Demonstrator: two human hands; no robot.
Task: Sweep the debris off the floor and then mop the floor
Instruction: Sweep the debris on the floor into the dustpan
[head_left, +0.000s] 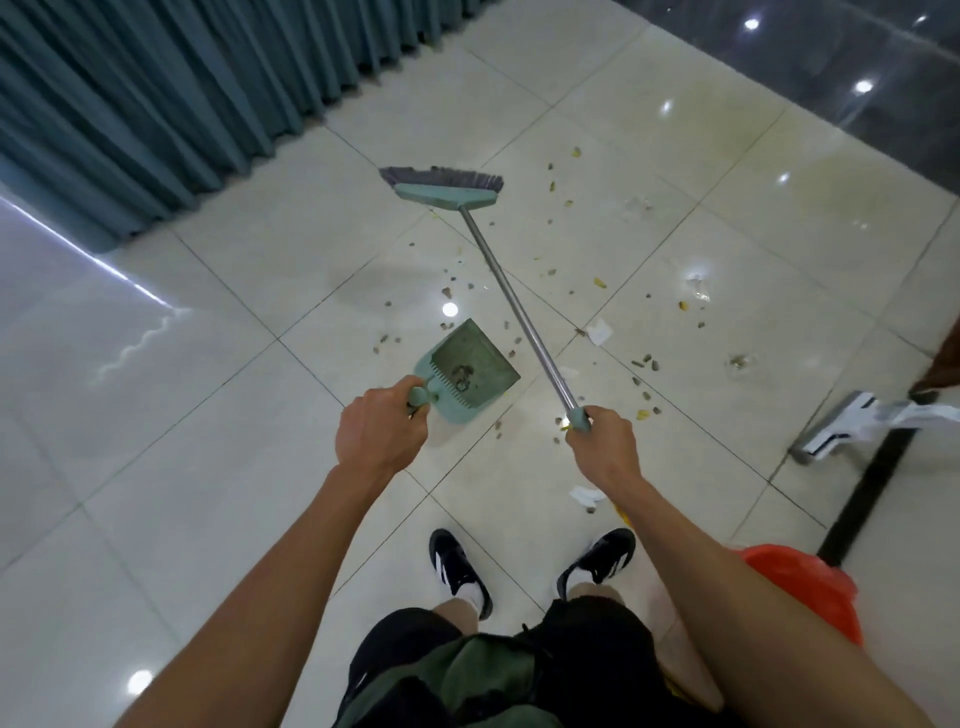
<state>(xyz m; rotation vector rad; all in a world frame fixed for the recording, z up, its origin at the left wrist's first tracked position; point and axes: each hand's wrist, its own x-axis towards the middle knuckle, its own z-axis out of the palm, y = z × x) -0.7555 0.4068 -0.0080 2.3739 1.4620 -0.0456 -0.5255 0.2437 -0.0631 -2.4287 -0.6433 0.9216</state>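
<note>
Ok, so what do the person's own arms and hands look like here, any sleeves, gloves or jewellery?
Both forearms are bare right up to the bottom edge of the picture, with no sleeves in view. The left hand and the right hand wear no gloves, and no watch, bracelet or ring shows on either wrist or on the fingers that are visible. No markings can be made out.

The dustpan (470, 366) handle is mostly hidden inside the left hand (379, 428). The broom (498, 254) handle's top end is hidden in the right hand (602, 439). The mop (852, 423) is blurred and cut off by the right edge. The orange bin (800, 587) is partly hidden behind the right forearm. The debris (644, 364) is too small to identify.
</note>
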